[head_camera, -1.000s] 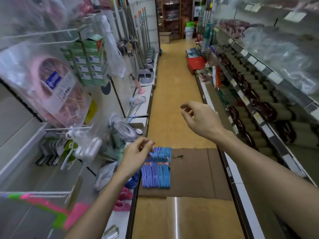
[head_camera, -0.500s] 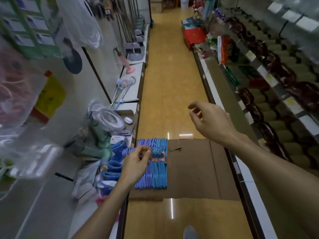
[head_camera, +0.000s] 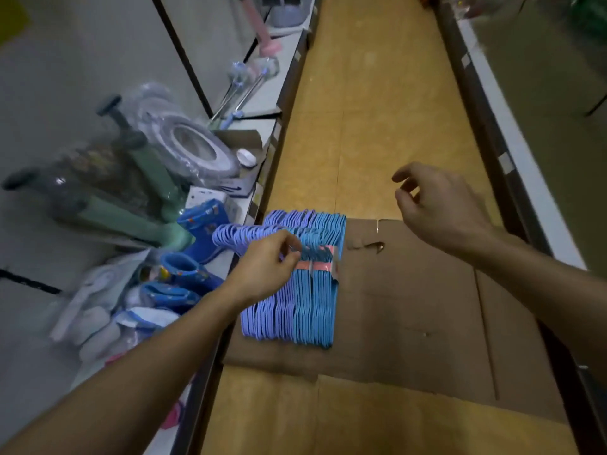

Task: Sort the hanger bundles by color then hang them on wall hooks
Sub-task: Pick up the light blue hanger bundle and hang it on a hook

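Bundles of plastic hangers lie side by side on flattened cardboard (head_camera: 410, 307) on the aisle floor. The lilac bundle (head_camera: 262, 316) is on the left and the light blue bundle (head_camera: 317, 307) on the right, bound by a pink band (head_camera: 320, 266). My left hand (head_camera: 266, 267) is over the lilac bundle near its hooks, fingertips pinching at the hangers beside the band. My right hand (head_camera: 440, 208) hovers above the cardboard's far edge, fingers loosely curled and holding nothing.
A low white shelf (head_camera: 259, 103) on the left carries blue rubber boots (head_camera: 200, 224), green plungers (head_camera: 131, 221), a wrapped toilet seat (head_camera: 193, 149) and packaged goods. The yellow tiled aisle (head_camera: 371, 93) runs ahead. Another shelf base (head_camera: 512, 165) borders the right.
The view has tilted down and come closer to the floor. My left hand stays at the hanger bundles, and my right hand has lowered slightly toward the cardboard.
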Demonstrator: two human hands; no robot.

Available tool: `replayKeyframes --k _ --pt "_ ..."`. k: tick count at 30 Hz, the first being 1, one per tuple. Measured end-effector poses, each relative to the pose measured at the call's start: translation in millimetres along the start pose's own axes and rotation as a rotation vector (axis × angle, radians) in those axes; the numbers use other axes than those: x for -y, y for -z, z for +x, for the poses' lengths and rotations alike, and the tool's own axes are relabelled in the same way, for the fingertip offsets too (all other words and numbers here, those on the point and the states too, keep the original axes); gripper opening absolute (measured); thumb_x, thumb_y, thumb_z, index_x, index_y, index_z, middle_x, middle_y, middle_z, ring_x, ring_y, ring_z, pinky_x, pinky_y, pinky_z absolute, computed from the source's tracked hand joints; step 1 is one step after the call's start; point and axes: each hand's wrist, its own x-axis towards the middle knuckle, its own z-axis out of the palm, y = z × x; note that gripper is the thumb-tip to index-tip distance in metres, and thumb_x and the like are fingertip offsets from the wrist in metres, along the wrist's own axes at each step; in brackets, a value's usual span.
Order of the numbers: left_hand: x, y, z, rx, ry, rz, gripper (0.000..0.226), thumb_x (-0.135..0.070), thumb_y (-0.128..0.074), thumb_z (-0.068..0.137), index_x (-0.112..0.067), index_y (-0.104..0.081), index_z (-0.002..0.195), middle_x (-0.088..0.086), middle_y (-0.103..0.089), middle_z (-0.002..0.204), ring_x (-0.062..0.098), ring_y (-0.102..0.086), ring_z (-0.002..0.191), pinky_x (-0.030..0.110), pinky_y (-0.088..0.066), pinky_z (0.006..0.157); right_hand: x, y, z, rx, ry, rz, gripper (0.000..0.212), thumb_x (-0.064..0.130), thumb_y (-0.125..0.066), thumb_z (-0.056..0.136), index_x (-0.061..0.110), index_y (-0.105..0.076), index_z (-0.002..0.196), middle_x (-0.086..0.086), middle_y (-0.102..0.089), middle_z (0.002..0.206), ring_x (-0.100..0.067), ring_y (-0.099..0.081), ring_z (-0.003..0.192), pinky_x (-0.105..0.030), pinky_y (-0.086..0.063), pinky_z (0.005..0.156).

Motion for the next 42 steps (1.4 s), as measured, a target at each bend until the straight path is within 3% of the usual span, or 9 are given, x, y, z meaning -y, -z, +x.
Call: replayKeyframes --k 5,10,14,19,24,26,28,32,42 --pt "66.2 -65.7 46.2 0.003 -0.042 0.154 0.025 -0.024 -0.057 0.098 -0.016 -0.058 0.121 0.002 -0.060 0.109 0.012 -0.055 0.088 0.024 -0.038 0.076 -39.8 -91.8 5.9 0.012 -0.002 -0.009 0.029 0.028 -0.052 0.099 0.024 -0.056 0.128 0.003 -0.069 0.111 -0.020 -0.064 0.097 -0.049 -0.057 0.080" --pt "119.3 -112.9 99.7 -0.042 -0.135 0.312 0.050 -0.027 -0.064 0.091 -0.017 -0.048 0.137 0.011 -0.049 0.134 0.026 -0.048 0.124 0.039 -0.040 0.104 -69.2 -179.4 8.3 0.051 -0.001 -0.011 0.029 0.030 -0.051 0.099 0.026 -0.055 0.127 0.002 -0.067 0.116 -0.021 -0.063 0.097 -0.048 -0.056 0.080" --pt "141.6 -130.9 141.2 -0.115 -0.227 0.465 0.065 -0.038 -0.067 0.088 -0.024 -0.039 0.145 0.012 -0.039 0.144 0.031 -0.038 0.134 0.049 -0.035 0.110 -85.8 -236.7 8.4 0.118 -0.011 0.014 0.030 0.028 -0.048 0.099 0.023 -0.056 0.128 0.001 -0.067 0.114 -0.022 -0.062 0.097 -0.046 -0.055 0.081" --pt "156.8 -145.0 178.5 -0.086 -0.226 0.660 0.078 -0.058 -0.056 0.090 -0.029 -0.020 0.154 0.015 -0.028 0.156 0.033 -0.025 0.145 0.050 -0.019 0.119 -99.1 -303.3 10.0 0.196 0.001 0.056 0.026 0.027 -0.049 0.098 0.022 -0.059 0.121 -0.001 -0.067 0.111 -0.022 -0.062 0.095 -0.046 -0.057 0.078" --pt "168.7 -154.2 191.1 -0.043 -0.271 0.720 0.073 -0.062 -0.040 0.095 -0.030 -0.013 0.155 0.011 -0.028 0.156 0.028 -0.020 0.147 0.050 -0.006 0.123 -105.6 -357.6 0.3 0.433 -0.235 0.520 0.022 0.019 -0.066 0.092 0.003 -0.065 0.106 -0.004 -0.069 0.092 -0.016 -0.064 0.082 -0.043 -0.056 0.077" --pt "171.6 -155.0 191.8 -0.052 -0.294 0.741 0.071 -0.060 -0.037 0.096 -0.030 -0.012 0.155 0.010 -0.028 0.156 0.028 -0.020 0.147 0.049 -0.003 0.123 -107.7 -378.9 -11.6 0.573 -0.390 0.736 0.026 0.022 -0.073 0.088 0.005 -0.064 0.105 -0.006 -0.069 0.096 -0.016 -0.066 0.083 -0.036 -0.056 0.071" --pt "172.9 -154.8 191.6 -0.055 -0.303 0.760 0.069 -0.059 -0.035 0.097 -0.030 -0.011 0.155 0.010 -0.028 0.155 0.028 -0.020 0.147 0.048 -0.001 0.123 -108.2 -401.0 -23.8 0.674 -0.481 0.898 0.038 0.027 -0.079 0.083 0.009 -0.060 0.111 -0.008 -0.070 0.106 -0.021 -0.070 0.093 -0.038 -0.059 0.082" --pt "172.2 -154.9 192.1 -0.052 -0.319 0.768 0.066 -0.056 -0.035 0.099 -0.028 -0.013 0.155 0.013 -0.029 0.153 0.030 -0.022 0.146 0.045 0.001 0.123 -94.2 -432.1 -42.5 0.715 -0.628 1.171 0.049 0.024 -0.085 0.076 0.009 -0.063 0.118 -0.010 -0.074 0.110 -0.028 -0.073 0.099 -0.050 -0.057 0.092" --pt "172.9 -153.4 193.3 -0.038 -0.316 0.754 0.066 -0.055 -0.034 0.100 -0.026 -0.013 0.155 0.013 -0.030 0.153 0.030 -0.023 0.146 0.045 0.001 0.124 -73.0 -447.4 -44.7 0.715 -0.844 1.535 0.034 0.008 -0.075 0.083 0.003 -0.066 0.116 -0.023 -0.073 0.109 -0.041 -0.071 0.100 -0.059 -0.055 0.090"
